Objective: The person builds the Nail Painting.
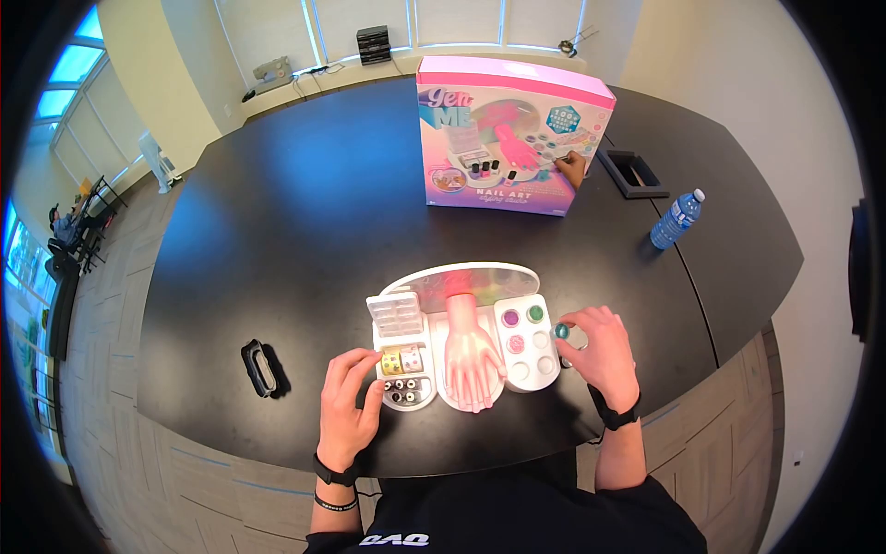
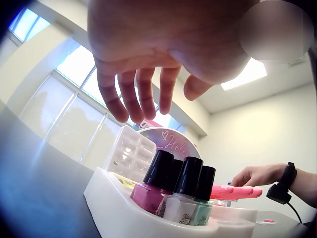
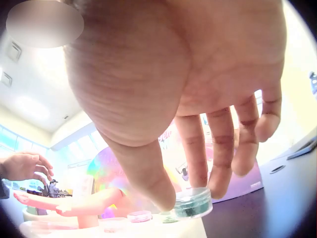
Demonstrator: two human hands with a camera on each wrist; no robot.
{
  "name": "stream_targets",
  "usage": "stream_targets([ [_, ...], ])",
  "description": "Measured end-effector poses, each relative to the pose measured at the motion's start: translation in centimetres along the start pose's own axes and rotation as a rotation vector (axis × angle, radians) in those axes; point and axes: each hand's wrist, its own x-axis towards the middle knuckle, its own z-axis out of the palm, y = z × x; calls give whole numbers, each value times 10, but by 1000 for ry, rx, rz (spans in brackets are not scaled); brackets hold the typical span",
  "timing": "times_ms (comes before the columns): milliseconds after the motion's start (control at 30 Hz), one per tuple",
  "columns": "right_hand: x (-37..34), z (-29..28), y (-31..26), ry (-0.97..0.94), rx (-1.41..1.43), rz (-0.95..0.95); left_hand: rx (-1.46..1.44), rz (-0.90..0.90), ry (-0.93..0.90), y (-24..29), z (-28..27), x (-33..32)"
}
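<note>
My right hand (image 1: 604,355) pinches a small clear pot of teal glitter (image 3: 194,204) between thumb and fingertips, just off the right edge of the white nail art station (image 1: 551,371). Purple, green and pink pots (image 1: 516,344) sit in that side's round wells. My left hand (image 1: 347,415) hovers at the station's left side with loosely bent fingers, holding nothing. Its fingertips are close to the patterned sticker rolls (image 1: 392,361). Below them stand several black-capped nail polish bottles (image 2: 181,208). A pink model hand (image 1: 469,355) lies palm-down in the middle, before a mirror-like back panel (image 1: 425,294).
Behind the station stands a large pink and purple box (image 1: 498,185). A water bottle (image 1: 676,220) and a black tray-like frame (image 1: 633,174) are at the back right. A dark oval object (image 1: 259,368) lies on the black table (image 1: 277,240) to the left.
</note>
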Motion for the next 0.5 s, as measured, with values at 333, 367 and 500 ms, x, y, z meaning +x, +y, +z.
stream_targets([
  [333,3,12,-12,-79,25,-50,9,-2,15,-1,-2,-1],
  [367,3,13,-12,-83,19,-54,9,-2,15,-1,-2,-1],
  [500,3,12,-15,-101,16,-50,4,-10,11,-1,-2,-1],
])
